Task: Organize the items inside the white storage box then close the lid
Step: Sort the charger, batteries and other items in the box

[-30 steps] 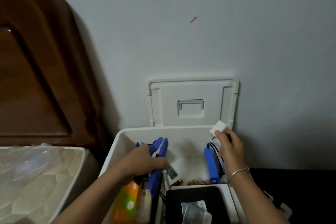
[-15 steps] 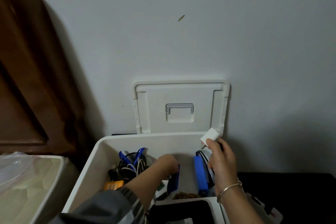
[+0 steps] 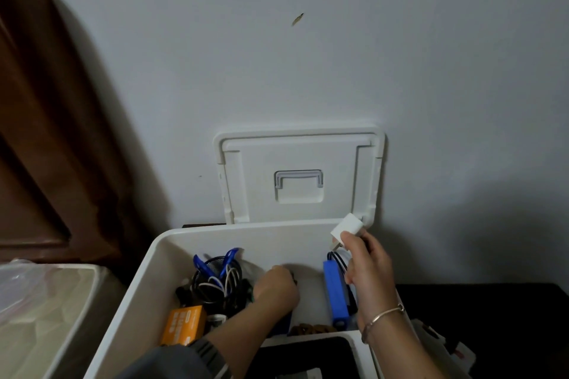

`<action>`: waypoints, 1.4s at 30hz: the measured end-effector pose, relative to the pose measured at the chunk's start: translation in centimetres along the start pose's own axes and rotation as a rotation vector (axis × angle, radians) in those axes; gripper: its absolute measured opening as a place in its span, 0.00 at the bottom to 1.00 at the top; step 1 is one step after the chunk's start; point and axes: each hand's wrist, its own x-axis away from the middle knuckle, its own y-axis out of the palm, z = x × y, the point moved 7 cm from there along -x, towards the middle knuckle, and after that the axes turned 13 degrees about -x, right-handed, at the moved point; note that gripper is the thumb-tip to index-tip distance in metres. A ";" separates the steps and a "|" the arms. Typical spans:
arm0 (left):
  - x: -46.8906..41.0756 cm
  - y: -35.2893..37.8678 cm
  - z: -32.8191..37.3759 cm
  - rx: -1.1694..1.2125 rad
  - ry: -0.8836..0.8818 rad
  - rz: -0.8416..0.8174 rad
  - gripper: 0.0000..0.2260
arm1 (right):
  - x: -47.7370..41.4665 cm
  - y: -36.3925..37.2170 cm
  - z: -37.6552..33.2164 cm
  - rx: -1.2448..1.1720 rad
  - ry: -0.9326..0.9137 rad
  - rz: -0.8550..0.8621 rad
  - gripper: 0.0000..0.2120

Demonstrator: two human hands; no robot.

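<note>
The white storage box (image 3: 234, 229) stands open, with its lid (image 3: 298, 148) leaning upright against the wall behind it. My left hand (image 3: 275, 288) is down inside the box with curled fingers, gripping the top of a dark blue tool (image 3: 284, 324) that runs back under my wrist. My right hand (image 3: 368, 271) pinches a white charger plug (image 3: 348, 228) above the box's back right corner. Below it a blue bar-shaped pack (image 3: 335, 292) with black wires lies along the right wall. A tangle of cables (image 3: 215, 283) and an orange carton (image 3: 184, 323) fill the left side.
A white tray with a black item (image 3: 308, 354) sits at the box's near edge, with brown beads (image 3: 311, 329) just behind it. A dark wooden headboard (image 3: 46, 132) and a plastic-covered mattress (image 3: 37, 311) are on the left. A black surface (image 3: 492, 317) lies to the right.
My left hand carried the blue tool from above the box's left side down into the middle of the box. The right hand kept the white plug near the back right corner.
</note>
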 end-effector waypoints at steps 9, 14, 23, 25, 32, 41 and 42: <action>2.2 -3.3 0.6 0.121 0.181 -0.243 0.05 | -0.1 -0.2 -0.2 -0.057 0.007 0.030 0.04; 7.6 -5.3 1.8 -0.090 0.554 -0.051 0.14 | -0.3 -0.3 -0.5 -0.108 -0.006 0.043 0.05; 13.0 -0.1 2.9 -0.470 0.704 0.102 0.17 | 0.0 -0.3 -0.9 -0.063 -0.053 0.047 0.08; 13.1 0.4 2.8 -0.462 0.688 0.103 0.19 | 0.0 -0.2 -0.9 -0.065 -0.048 0.047 0.09; 12.7 -1.8 1.2 -0.249 0.768 -0.029 0.17 | 0.1 0.0 -0.8 -0.036 -0.027 0.018 0.07; 12.5 -2.6 0.3 0.076 0.781 -0.251 0.15 | -0.1 0.0 -0.6 -0.038 -0.020 -0.005 0.06; 12.5 -2.3 0.3 0.071 0.782 -0.278 0.15 | -0.1 0.0 -0.5 -0.040 -0.019 -0.002 0.06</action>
